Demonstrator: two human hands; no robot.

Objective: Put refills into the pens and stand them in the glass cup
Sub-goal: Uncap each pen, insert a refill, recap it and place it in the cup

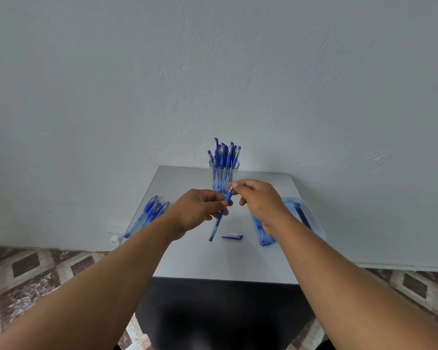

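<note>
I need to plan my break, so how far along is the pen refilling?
Done: a good bunch of capped pens already stands in the glass cup. In hand: the left hand holds one pen by its barrel while the right hand pinches its tip end; its cap lies on the table. Left: several pens lie at the table's left, and a plastic tray at the right holds more pieces.

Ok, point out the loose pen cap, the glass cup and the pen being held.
pen cap (232, 236): head view, middle of the cap lying on the table.
glass cup (224, 173): head view, its clear wall below the rim.
held pen (216, 226): head view, clear barrel below the left hand.
</note>
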